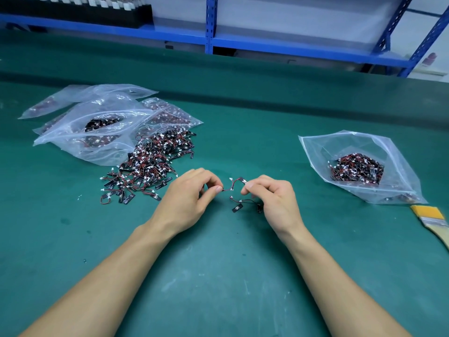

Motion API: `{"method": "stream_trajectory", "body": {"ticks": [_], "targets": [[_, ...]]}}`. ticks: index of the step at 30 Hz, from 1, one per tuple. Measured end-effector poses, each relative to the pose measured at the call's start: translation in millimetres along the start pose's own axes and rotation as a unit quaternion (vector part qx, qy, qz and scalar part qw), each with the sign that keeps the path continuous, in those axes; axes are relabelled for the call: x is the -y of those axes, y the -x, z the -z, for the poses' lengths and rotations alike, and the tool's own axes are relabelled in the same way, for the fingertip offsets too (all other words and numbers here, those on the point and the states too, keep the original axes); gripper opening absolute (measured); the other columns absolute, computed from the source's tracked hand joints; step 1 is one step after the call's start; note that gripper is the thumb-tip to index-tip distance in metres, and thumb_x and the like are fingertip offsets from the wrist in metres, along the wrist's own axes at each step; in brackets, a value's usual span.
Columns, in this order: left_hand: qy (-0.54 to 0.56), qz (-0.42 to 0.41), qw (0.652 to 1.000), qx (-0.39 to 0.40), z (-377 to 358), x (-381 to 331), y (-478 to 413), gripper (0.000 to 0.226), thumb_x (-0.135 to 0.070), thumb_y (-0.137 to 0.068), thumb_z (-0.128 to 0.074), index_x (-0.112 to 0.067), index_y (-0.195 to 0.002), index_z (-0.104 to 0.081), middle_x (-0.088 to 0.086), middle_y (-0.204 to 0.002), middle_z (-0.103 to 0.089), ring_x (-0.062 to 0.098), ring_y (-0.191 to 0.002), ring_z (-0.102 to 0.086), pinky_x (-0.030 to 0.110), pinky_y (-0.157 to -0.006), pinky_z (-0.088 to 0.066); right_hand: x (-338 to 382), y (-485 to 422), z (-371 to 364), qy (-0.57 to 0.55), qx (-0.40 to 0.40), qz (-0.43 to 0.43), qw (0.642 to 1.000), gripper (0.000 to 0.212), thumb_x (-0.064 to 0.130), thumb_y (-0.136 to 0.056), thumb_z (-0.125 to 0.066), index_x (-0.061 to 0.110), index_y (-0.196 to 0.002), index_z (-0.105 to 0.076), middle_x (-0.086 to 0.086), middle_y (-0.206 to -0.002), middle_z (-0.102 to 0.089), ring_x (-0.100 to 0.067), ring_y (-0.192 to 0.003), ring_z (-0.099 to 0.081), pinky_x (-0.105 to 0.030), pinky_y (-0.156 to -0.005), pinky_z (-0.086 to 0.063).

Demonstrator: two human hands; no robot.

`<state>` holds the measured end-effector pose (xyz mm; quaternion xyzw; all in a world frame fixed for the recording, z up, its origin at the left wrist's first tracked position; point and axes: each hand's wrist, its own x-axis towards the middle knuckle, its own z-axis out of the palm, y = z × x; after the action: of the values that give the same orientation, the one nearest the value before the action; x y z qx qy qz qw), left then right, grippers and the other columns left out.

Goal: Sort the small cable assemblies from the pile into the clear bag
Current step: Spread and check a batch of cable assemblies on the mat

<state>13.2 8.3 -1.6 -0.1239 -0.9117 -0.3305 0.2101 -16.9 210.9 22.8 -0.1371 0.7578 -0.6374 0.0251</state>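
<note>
1. A few small cables (pixel 233 189), red and black wire with white plugs and black tabs, hang between the two hands just above the middle of the frame.
2. The left hand (pixel 192 194) has its fingers curled. Its thumb and forefinger pinch one end of a red wire.
3. The right hand (pixel 275 199) is curled as well. Its fingertips pinch a black tab with a white plug at the other end of that wire. More cables dangle under this hand, their black tabs low over the table (pixel 230 268); whether they touch it cannot be told.
4. The pile (pixel 150 164) of loose cables lies on the table at centre left, its near edge just beside the left hand.
5. The clear bag (pixel 315 152) lies at the right of the frame, well apart from the hands, with a heap of cables inside it.
6. A stack of other bags (pixel 102 110), also holding cables, sits at upper left, behind the pile and touching it.
7. A brush (pixel 433 218) with a yellow end lies at the right edge, just below the clear bag.
8. The table is covered in green, and a blue shelf (pixel 267 43) runs along the top of the frame.
</note>
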Motion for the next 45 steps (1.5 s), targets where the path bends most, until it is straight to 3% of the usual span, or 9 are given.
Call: {"method": "stream_trajectory", "body": {"ticks": [2, 7, 11, 16, 25, 32, 37, 41, 45], "targets": [[-0.007, 0.019, 1.0, -0.01, -1, 2, 0, 0.004, -0.022, -0.095, -0.064, -0.026, -0.095, -0.063, -0.022, -0.08, -0.054, 0.004, -0.074, -0.05, 0.025, -0.072, -0.04, -2, -2, 1, -0.008, -0.022, -0.006, 1.0, 0.025, 0.02, -0.088, -0.067, 0.019, -0.064, -0.073, -0.001, -0.069, -0.059, -0.009, -0.066, -0.045, -0.014, -0.062, -0.036], [-0.047, 0.089, 0.994, -0.028, -4, 9, -1, 0.007, -0.023, -0.095, -0.062, -0.03, -0.096, -0.066, -0.016, -0.078, -0.057, 0.005, -0.075, -0.047, 0.031, -0.073, -0.039, -15, -6, 2, 0.098, -0.078, 0.018, 0.992, 0.024, 0.022, -0.091, -0.07, 0.028, -0.068, -0.076, 0.016, -0.064, -0.056, -0.005, -0.061, -0.045, -0.016, -0.061, -0.035], [-0.067, 0.108, 0.992, -0.011, -5, 13, -1, 0.004, -0.034, -0.093, -0.066, -0.031, -0.093, -0.069, -0.015, -0.077, -0.061, 0.013, -0.08, -0.05, 0.035, -0.077, -0.044, -24, -8, 0, 0.268, -0.063, 0.072, 0.959, 0.019, 0.03, -0.092, -0.07, 0.029, -0.075, -0.078, 0.013, -0.064, -0.054, -0.018, -0.078, -0.052, -0.032, -0.072, -0.041], [-0.058, 0.11, 0.992, 0.005, -4, 16, -1, 0.017, -0.04, -0.087, -0.073, -0.032, -0.102, -0.07, -0.019, -0.084, -0.063, 0.011, -0.084, -0.049, 0.03, -0.077, -0.042, -23, -11, 0, 0.368, -0.024, 0.09, 0.925, 0.018, 0.038, -0.092, -0.07, 0.029, -0.08, -0.081, 0.006, -0.072, -0.06, -0.02, -0.081, -0.05, -0.042, -0.083, -0.044], [-0.05, 0.101, 0.993, 0.025, 0, 15, -1, 0.029, -0.033, -0.084, -0.077, -0.034, -0.112, -0.068, -0.024, -0.089, -0.063, -0.007, -0.081, -0.043, 0.024, -0.075, -0.036, -20, -8, 12, 0.393, 0.017, 0.108, 0.913, 0.022, 0.054, -0.075, -0.08, 0.034, -0.084, -0.08, 0.014, -0.072, -0.057, -0.013, -0.082, -0.049, -0.031, -0.078, -0.042], [-0.052, 0.081, 0.995, 0.039, -1, 14, 0, 0.024, -0.031, -0.085, -0.075, -0.033, -0.108, -0.07, -0.025, -0.09, -0.063, -0.009, -0.086, -0.044, 0.011, -0.072, -0.032, -20, -7, 20, 0.369, 0.106, 0.121, 0.916, 0.005, 0.034, -0.079, -0.083, 0.034, -0.077, -0.079, 0.013, -0.067, -0.055, -0.012, -0.078, -0.048, -0.031, -0.076, -0.044], [-0.047, 0.061, 0.997, 0.011, 0, 6, -1, 0.017, -0.04, -0.085, -0.074, -0.034, -0.101, -0.072, -0.017, -0.085, -0.057, 0.008, -0.085, -0.046, 0.026, -0.077, -0.039, -19, -7, 24, 0.355, 0.128, 0.125, 0.917, 0.007, 0.028, -0.079, -0.082, 0.031, -0.074, -0.078, 0.015, -0.064, -0.051, -0.012, -0.079, -0.05, -0.034, -0.072, -0.048], [-0.073, 0.047, 0.995, 0.045, -5, -7, -3, 0.02, -0.053, -0.08, -0.073, -0.034, -0.086, -0.072, -0.014, -0.074, -0.049, 0.011, -0.08, -0.042, 0.031, -0.075, -0.036, -16, -6, 27, 0.347, 0.15, 0.129, 0.917, 0.009, 0.026, -0.077, -0.081, 0.031, -0.072, -0.077, 0.013, -0.066, -0.054, -0.01, -0.081, -0.05, -0.034, -0.072, -0.049], [-0.102, 0.054, 0.992, 0.052, -12, -13, -7, 0.013, -0.041, -0.084, -0.073, -0.031, -0.077, -0.069, -0.013, -0.069, -0.046, 0.011, -0.079, -0.041, 0.031, -0.071, -0.029, -13, -7, 33, 0.341, 0.162, 0.129, 0.917, 0.011, 0.025, -0.076, -0.082, 0.031, -0.07, -0.076, 0.012, -0.066, -0.054, -0.011, -0.078, -0.05, -0.033, -0.074, -0.048]]}}
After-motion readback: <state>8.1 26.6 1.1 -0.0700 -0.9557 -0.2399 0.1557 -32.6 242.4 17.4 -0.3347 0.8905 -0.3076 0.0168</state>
